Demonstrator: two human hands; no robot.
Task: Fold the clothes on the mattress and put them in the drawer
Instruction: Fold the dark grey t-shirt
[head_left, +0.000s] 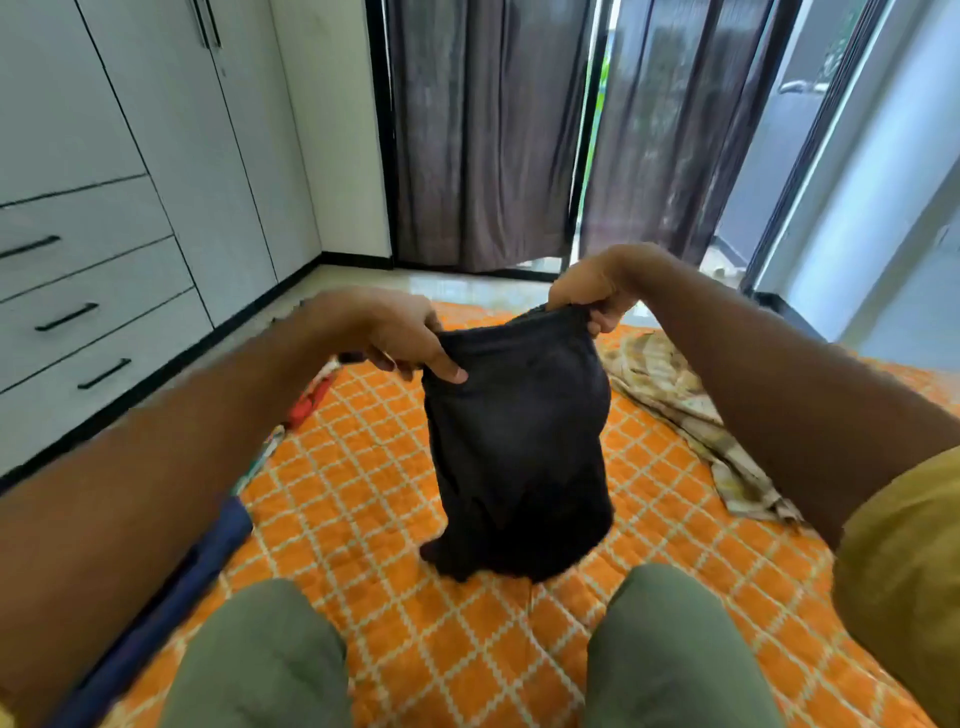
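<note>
- While you sit on the orange mattress (363, 467), head view, your left hand (400, 338) and right hand (592, 296) each pinch a top corner of the dark garment (519, 457), which hangs between them with its hem brushing the quilt.
- Folding looks barely begun: a patterned cloth (675, 405) lies crumpled at the right, unfolded.
- All three drawers (93, 317) at the left are closed; nothing looks stowed yet.

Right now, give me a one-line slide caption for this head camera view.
Both hands, left and right, hold a black cloth garment up by its top edge above the orange diamond-patterned quilted mattress.
</note>
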